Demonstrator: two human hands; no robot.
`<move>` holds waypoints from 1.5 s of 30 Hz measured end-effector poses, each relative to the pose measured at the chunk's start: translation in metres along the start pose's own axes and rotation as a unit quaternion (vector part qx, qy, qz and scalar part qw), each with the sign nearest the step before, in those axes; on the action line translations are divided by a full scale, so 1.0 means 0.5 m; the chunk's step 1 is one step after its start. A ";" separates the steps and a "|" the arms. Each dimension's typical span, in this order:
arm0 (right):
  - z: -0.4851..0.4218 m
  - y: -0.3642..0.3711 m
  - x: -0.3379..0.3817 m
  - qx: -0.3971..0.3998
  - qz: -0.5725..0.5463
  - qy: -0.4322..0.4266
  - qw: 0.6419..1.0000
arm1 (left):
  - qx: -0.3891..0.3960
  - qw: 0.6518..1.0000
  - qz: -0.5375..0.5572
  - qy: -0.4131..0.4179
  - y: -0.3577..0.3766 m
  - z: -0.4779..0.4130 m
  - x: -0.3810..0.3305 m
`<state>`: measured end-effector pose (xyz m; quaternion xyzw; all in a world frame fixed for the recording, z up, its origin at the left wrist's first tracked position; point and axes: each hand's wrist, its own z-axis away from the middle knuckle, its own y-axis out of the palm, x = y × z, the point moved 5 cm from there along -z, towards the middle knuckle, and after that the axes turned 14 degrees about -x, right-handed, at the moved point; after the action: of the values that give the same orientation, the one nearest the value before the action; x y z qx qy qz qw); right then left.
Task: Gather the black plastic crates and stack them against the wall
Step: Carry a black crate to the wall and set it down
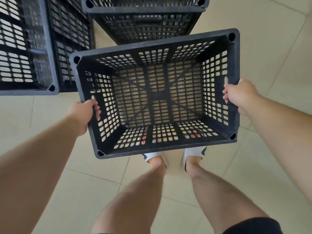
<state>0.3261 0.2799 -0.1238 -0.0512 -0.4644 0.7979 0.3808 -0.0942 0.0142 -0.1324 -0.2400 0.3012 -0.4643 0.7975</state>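
left hand (82, 114) | right hand (239, 95) | fingers (97, 109) curled through handle slots | crate (157, 139) held between

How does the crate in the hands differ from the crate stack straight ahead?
The held crate is off the floor, gripped at its side handles by the left hand and right hand; the stack ahead stands untouched. The held crate sits skewed, and the stack's rim runs square. Both are black, slotted and empty.

Pale beige tiled floor (253, 162), thin grout lines. Directly on it: crate stack (143, 22) ahead of the fingers (97, 110), second crate stack (30, 48) beyond the left-hand fingers, at left. Person's two feet in white shoes (152, 157) stand on the floor between and nearer than the fingers.
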 end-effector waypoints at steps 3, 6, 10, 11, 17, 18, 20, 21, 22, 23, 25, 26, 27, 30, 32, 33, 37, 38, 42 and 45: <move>0.026 -0.026 -0.003 -0.005 -0.008 0.020 1.000 | -0.007 1.000 -0.014 0.014 -0.028 0.029 -0.016; 0.071 -0.079 -0.012 -0.004 -0.010 0.035 0.999 | 0.000 0.999 -0.031 0.029 -0.074 0.084 -0.025; 0.157 -0.186 0.003 0.027 -0.016 0.051 0.998 | 0.003 0.999 -0.031 0.041 -0.163 0.187 -0.043; 0.180 -0.218 0.013 0.030 -0.009 0.047 0.998 | 0.003 0.999 -0.030 0.042 -0.189 0.218 -0.050; 0.335 -0.453 0.108 0.004 0.035 -0.008 0.999 | 0.009 0.998 -0.017 0.054 -0.382 0.427 -0.092; 0.362 -0.493 0.125 0.000 0.037 -0.012 0.999 | 0.005 0.998 -0.009 0.056 -0.415 0.462 -0.100; 0.414 -0.571 0.166 -0.008 0.039 -0.032 0.999 | -0.002 0.998 0.009 0.060 -0.482 0.536 -0.117; 0.439 -0.608 0.187 -0.014 0.040 -0.043 0.998 | -0.005 0.998 0.019 0.058 -0.516 0.570 -0.123; 0.465 -0.644 0.208 -0.020 0.040 -0.054 0.998 | -0.008 0.998 0.029 0.058 -0.549 0.603 -0.129; 0.490 -0.679 0.227 -0.027 0.036 -0.068 0.997 | -0.010 0.997 0.036 0.061 -0.582 0.636 -0.135; 0.535 -0.740 0.266 -0.036 0.030 -0.088 0.995 | -0.010 0.996 0.051 0.066 -0.645 0.696 -0.149; 0.556 -0.768 0.286 -0.040 0.028 -0.096 0.994 | -0.011 0.996 0.061 0.067 -0.674 0.723 -0.155; 0.578 -0.792 0.302 -0.044 0.025 -0.107 0.993 | -0.017 0.995 0.071 0.069 -0.701 0.752 -0.158; 0.630 -0.852 0.345 -0.041 0.024 -0.128 0.991 | -0.047 0.991 0.084 0.089 -0.771 0.833 -0.166; 0.651 -0.881 0.366 -0.044 0.028 -0.142 0.988 | -0.060 0.988 0.098 0.099 -0.802 0.876 -0.165; 0.661 -0.892 0.377 -0.042 0.029 -0.152 0.987 | -0.063 0.988 0.104 0.100 -0.815 0.897 -0.162; 0.697 -0.923 0.429 -0.027 0.048 -0.198 0.979 | -0.104 0.981 0.141 0.089 -0.862 0.978 -0.127; 0.708 -0.928 0.441 -0.020 0.057 -0.211 0.976 | -0.116 0.978 0.153 0.084 -0.873 0.999 -0.114; 0.757 -0.938 0.491 0.014 0.073 -0.277 0.958 | -0.161 0.966 0.194 0.059 -0.902 1.079 -0.043; 0.808 -0.928 0.519 0.049 0.095 -0.320 0.941 | -0.190 0.954 0.230 0.036 -0.918 1.138 0.036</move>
<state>0.2274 0.2954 0.5364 0.1821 -0.5153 0.8262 0.1367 0.0395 -0.1515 0.5674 -0.2948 0.4593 -0.2107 0.8110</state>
